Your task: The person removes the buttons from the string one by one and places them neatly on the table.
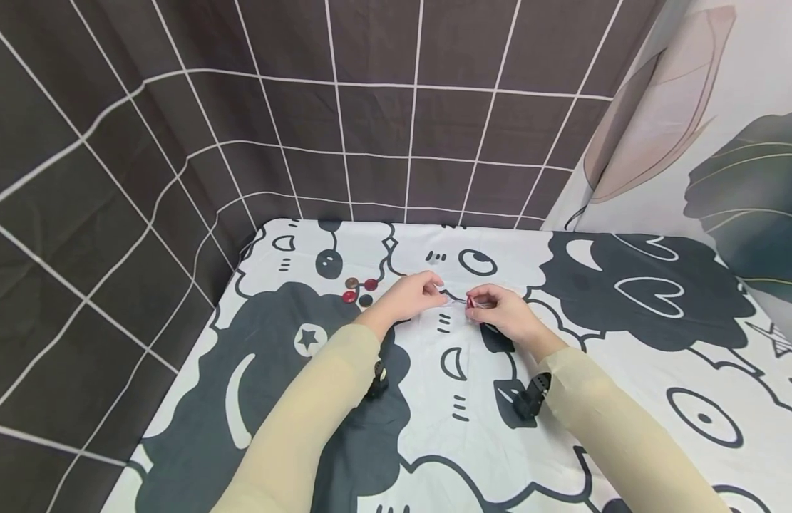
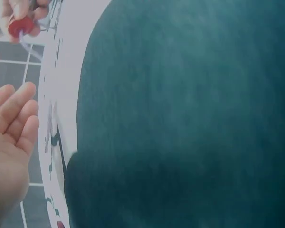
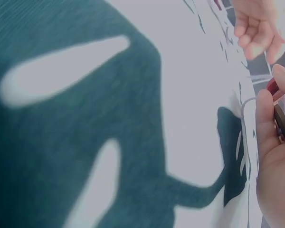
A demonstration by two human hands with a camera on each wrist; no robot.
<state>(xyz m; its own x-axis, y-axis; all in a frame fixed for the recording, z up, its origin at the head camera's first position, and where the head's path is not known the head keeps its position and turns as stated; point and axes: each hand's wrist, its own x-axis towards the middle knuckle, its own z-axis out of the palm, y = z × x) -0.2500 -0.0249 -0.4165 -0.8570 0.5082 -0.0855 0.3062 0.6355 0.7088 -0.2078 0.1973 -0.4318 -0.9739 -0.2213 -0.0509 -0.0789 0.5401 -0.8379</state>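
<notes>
My right hand point(image 1: 502, 311) pinches a red button-like disc point(image 2: 20, 27) between thumb and fingertips. A pale string point(image 2: 29, 50) hangs from the middle of this disc. In the right wrist view a dark brown disc point(image 3: 282, 122) lies against the fingers of the same hand, just below the red one. My left hand point(image 1: 413, 295) is just left of the right, fingers loosely bent and thumb apart from them. Its palm and spread fingers show in the left wrist view. The string reaches across the gap towards the left fingertips.
Left of the left hand, several discs lie on the patterned cloth: a brown one point(image 1: 351, 283), two red ones, one of them at the front point(image 1: 349, 296), and a dark one point(image 1: 366, 300). A dark checked curtain point(image 1: 370, 121) stands behind the cloth-covered surface point(image 1: 428, 399).
</notes>
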